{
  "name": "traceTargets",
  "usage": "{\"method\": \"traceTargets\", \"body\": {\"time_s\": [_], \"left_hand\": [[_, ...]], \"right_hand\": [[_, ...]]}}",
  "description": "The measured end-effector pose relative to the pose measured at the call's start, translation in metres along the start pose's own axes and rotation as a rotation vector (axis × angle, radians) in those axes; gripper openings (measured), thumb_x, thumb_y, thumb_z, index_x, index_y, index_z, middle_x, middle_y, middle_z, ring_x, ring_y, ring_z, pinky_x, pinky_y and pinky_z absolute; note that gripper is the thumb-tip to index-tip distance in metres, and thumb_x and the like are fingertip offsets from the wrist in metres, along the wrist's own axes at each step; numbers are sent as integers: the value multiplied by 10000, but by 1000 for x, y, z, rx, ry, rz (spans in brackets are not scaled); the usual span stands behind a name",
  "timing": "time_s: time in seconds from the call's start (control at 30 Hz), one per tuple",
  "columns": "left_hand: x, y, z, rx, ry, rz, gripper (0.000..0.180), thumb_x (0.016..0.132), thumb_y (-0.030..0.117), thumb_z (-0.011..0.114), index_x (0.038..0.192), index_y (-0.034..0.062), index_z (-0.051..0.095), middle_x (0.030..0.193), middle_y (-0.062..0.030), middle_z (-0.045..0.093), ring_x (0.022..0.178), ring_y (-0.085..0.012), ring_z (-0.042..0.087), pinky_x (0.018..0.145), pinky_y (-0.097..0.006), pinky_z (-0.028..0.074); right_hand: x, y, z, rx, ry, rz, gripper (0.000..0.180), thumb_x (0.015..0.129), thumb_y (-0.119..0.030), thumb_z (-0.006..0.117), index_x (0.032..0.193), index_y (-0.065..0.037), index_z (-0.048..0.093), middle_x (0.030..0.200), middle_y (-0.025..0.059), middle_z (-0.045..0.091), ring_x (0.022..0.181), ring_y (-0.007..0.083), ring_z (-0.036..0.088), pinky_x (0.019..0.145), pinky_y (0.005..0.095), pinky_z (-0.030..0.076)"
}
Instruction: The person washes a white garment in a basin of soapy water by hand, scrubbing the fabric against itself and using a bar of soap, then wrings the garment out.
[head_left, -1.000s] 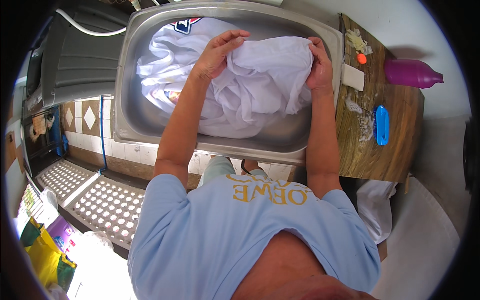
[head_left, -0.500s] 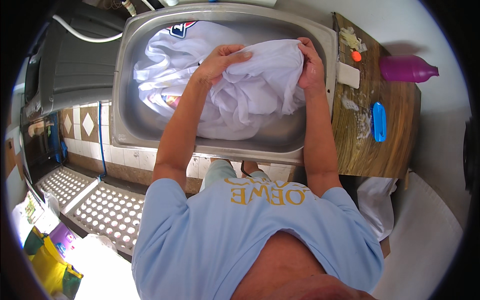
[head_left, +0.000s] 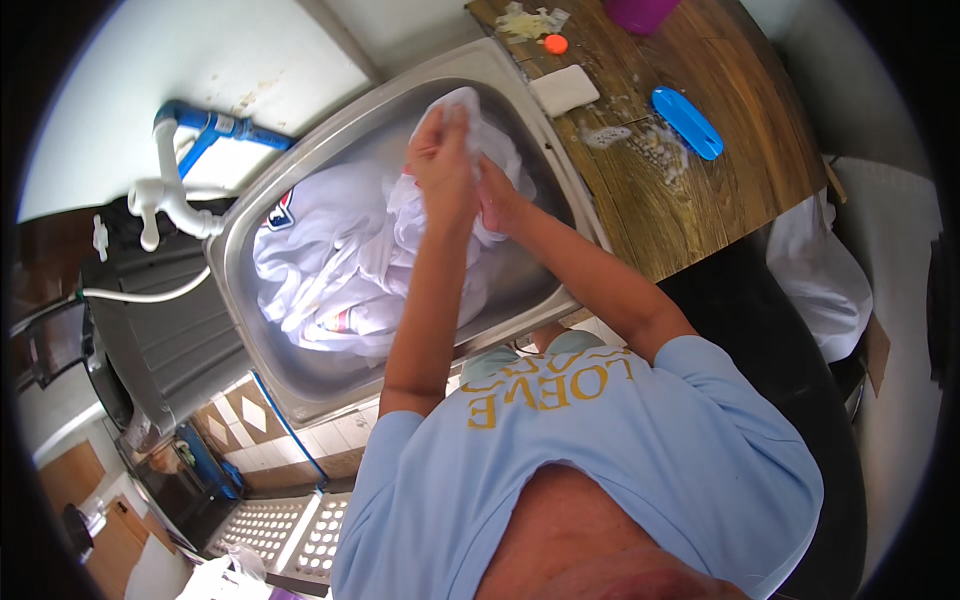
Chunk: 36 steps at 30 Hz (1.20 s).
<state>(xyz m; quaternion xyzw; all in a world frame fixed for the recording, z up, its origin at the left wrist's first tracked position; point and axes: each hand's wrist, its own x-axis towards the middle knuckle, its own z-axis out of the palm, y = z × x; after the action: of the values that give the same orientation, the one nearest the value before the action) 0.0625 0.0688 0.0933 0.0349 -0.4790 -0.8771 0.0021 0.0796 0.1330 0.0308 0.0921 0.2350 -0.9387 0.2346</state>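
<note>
A white garment point(head_left: 345, 235) lies wet and bunched in a stainless steel sink basin point(head_left: 590, 225). It has a dark-and-red edged patch at its upper left and a small coloured print lower down. Near the basin's right side, my left hand point(head_left: 445, 150) is closed on a raised fold of the cloth, slightly smeared by motion. Just below and to its right, my right hand point(head_left: 497, 200) grips the same garment, its fingers partly hidden behind the left hand and the fabric.
On the wooden counter point(head_left: 640, 230) to the right are a blue brush point(head_left: 687, 122), a white soap bar point(head_left: 563, 90), an orange cap point(head_left: 556, 44), suds and a purple bottle point(head_left: 640, 12). A white tap point(head_left: 160, 205) with blue pipe stands left of the basin.
My hands have come together; earlier they held a fold spread between them. The whole view has turned, bringing the tap into sight and leaving only part of the purple bottle showing.
</note>
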Motion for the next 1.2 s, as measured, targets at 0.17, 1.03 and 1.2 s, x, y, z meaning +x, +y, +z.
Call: {"method": "traceTargets", "body": {"time_s": [0.17,1.03,1.2], "left_hand": [[10,-44,56,1072,-141,643,255,745,-39,550,999,-41,573,993,-129,540,872,-266,577,695,-349,477],[24,91,-29,270,-325,-375,243,819,21,514,1027,-33,628,914,-58,655,772,-117,610,712,-235,492],[12,120,-84,193,-274,-380,206,837,49,544,1010,-12,636,881,-35,656,753,-97,608,695,-215,490]], "right_hand": [[4,-11,14,3,-82,-291,485,939,-431,388,1239,-53,437,1174,202,529,1059,335,551,901,444,465],[14,-39,24,-95,-137,-96,369,916,-387,463,1064,-73,590,920,19,603,874,128,579,774,281,462],[21,-40,31,-466,-154,-173,195,875,-267,578,913,-79,617,841,2,621,776,85,576,699,235,460]]}}
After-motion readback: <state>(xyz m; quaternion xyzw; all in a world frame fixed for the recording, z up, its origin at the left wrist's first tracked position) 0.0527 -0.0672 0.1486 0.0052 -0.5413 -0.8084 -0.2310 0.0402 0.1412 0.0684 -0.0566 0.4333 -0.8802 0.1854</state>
